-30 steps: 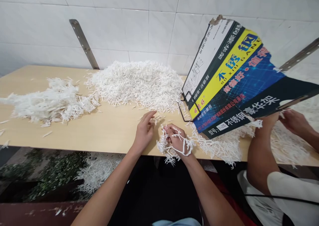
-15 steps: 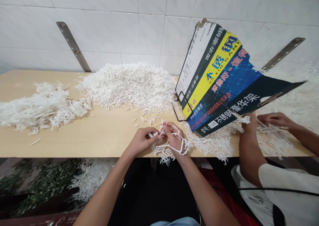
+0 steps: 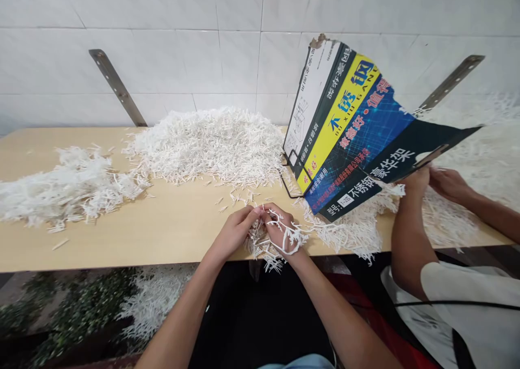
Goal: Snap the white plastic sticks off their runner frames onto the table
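Note:
My left hand (image 3: 236, 229) and my right hand (image 3: 280, 227) meet fingertip to fingertip at the front edge of the table. A thin white branched plastic strand (image 3: 293, 235) is pinched in my right hand and drapes over its back toward the wrist. The fingers of my left hand are closed at the same spot, on the strand's end; the exact grip is partly hidden. Below and between the hands lies a small heap of white plastic pieces (image 3: 260, 241), some hanging over the edge.
A big heap of white pieces (image 3: 207, 147) lies against the tiled wall, another heap (image 3: 69, 187) at left. A printed cardboard sheet (image 3: 349, 136) stands in a black wire stand (image 3: 293, 187) at right. Beyond it, a co-worker's hands (image 3: 441, 182) handle white strands. Wall brackets (image 3: 117, 87) flank the table (image 3: 170, 233).
My hands have drawn together, the left fingertips now touching the right. The view has shifted slightly. Behind the cardboard, the co-worker's hands have moved closer together.

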Available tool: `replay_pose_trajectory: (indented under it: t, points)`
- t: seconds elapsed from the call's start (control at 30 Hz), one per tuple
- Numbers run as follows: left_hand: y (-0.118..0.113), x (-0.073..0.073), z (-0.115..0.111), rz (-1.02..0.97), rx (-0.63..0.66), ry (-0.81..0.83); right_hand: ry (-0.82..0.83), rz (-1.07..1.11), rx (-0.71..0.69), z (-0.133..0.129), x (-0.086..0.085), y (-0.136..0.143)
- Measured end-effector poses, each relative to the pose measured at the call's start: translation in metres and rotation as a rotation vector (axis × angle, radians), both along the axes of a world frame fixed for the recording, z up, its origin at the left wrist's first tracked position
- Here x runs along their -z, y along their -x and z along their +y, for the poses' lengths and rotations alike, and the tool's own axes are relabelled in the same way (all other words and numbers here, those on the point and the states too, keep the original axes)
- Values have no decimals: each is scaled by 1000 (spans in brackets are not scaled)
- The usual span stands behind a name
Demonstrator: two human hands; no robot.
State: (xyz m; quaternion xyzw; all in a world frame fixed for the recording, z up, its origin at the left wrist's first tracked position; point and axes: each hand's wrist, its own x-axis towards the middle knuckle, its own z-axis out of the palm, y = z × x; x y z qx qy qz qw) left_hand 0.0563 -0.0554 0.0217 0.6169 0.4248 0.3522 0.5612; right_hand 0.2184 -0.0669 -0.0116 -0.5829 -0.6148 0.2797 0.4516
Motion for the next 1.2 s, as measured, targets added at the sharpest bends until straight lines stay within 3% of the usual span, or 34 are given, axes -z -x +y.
replay_pose_trajectory:
  t: [0.13,0.37,0.5,0.6,0.77,1.0,1.2]
  points:
    - [-13,2,-6,155,-109,-25,-16,-76,29,-1,-6,2]
    - [-21,20,-2,109,-209,110,-6,-97,8,-1,-7,4]
    - [-24,23,-1,61,-287,126,1,34,0,1,-1,2]
    - [-27,18,-4,28,-359,34,65,264,-11,2,4,0]
    - [-30,11,-7,-73,-315,-65,129,498,-104,5,2,-2]
    - [-16,15,2,124,-405,-257,317,504,-356,3,-11,-10]
    - [-10,20,11,136,-328,-265,204,325,-353,3,-10,-9]
